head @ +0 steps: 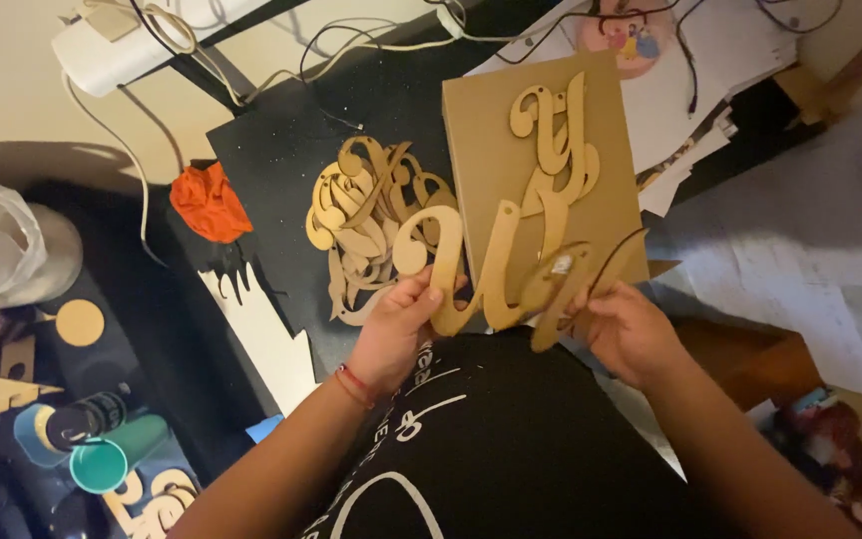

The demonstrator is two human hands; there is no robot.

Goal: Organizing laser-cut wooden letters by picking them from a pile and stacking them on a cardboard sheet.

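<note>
Hands working on a curly gold letter

Both hands are holding one gold script letter (pixel 476 269) above the lap, just in front of the desk (pixel 271 150). The left hand (pixel 396 329) is grasping its lower left curl; the right hand (pixel 626 329) is pinching the right end, where a thin dark cord (pixel 616 255) is hanging. To my eye, supporting the narrow strokes gently is wise here. A pile of similar letters (pixel 371 220) and a brown board (pixel 541 170) are lying behind.

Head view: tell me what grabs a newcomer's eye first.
The gold cursive letter at centre, gripped by the left hand and right hand. Behind it, a pile of gold letters lies on the black sheet, with an orange crumpled cloth to the left.
</note>
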